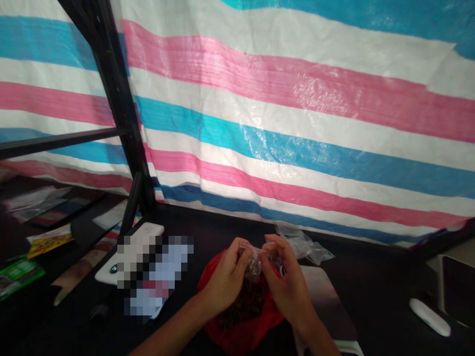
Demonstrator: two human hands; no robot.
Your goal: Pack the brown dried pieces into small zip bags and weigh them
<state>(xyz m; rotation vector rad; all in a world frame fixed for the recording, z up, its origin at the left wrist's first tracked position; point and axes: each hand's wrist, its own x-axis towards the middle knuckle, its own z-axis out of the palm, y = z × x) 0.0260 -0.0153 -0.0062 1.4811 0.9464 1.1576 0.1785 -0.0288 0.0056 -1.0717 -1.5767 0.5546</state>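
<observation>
No lettering is legible: white marks on the green plastic packet (21,278) at left are blurred, and pixelation covers the pale-blue elongated item (162,269) to its right.

The pouch (254,267) is shiny clear plastic, the red bag (237,340) thin plastic, the striped tarpaulin (315,94) glossy, the tabletop (386,282) matt.

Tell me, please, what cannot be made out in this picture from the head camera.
All in the head view:
Small clear plastic bag: contents too small, partly covered by the left hand and right hand.
Red plastic bag: its dark loose contents are shadowed and blurred.
Pale flat rectangular item: surface details pixelated.
Dark rectangular panel with pale rim: cut off by the right edge.
</observation>
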